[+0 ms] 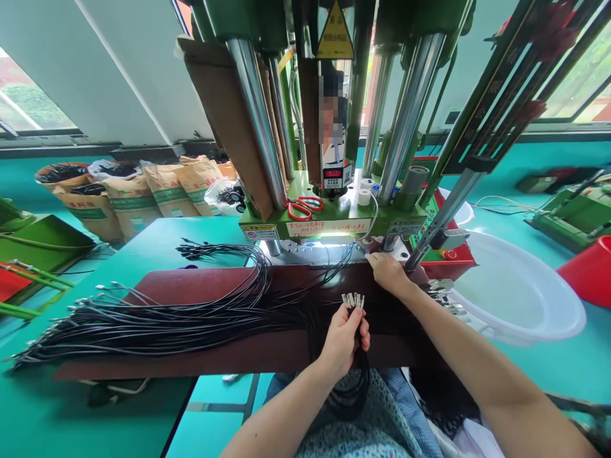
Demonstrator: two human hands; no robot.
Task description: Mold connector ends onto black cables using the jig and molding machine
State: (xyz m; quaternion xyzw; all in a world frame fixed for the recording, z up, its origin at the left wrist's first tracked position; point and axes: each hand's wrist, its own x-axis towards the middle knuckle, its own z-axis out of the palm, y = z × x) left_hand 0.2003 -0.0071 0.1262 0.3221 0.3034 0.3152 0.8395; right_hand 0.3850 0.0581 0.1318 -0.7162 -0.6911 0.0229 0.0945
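At the lit gap of the green press (pixel 346 207), the work is being tended by both hands. By the left hand (pixel 340 337), a bunch of black cables (pixel 353 301) is firmly gripped, its metal ends upright above the fist and its slack looped down over the lap. By the right hand (pixel 389 272), the right side of the steel bed (pixel 291 254) is reached, with the fingertips at its front edge; whether anything is pinched there cannot be told. A few thin cables (pixel 334 272) are laid from the bed onto the brown board (pixel 214 362), where a large pile of cables (pixel 167 324) is spread toward the left.

The step in hand is judged to be the handling of cable ends at the bed. For the next move, a steady hold on the bunch and careful placing of the fingers under the upper block would seem to be called for.

Little room is left beneath the upper block, and the right hand is hemmed in by the slanted metal post (pixel 451 203) just beside it. Farther right, a red tray (pixel 456 272) and a white tub (pixel 520 286) are set. More open room is offered in front of the board's near edge, above the lap. On the press ledge, red-handled scissors (pixel 305 207) are rested, well clear of both hands.
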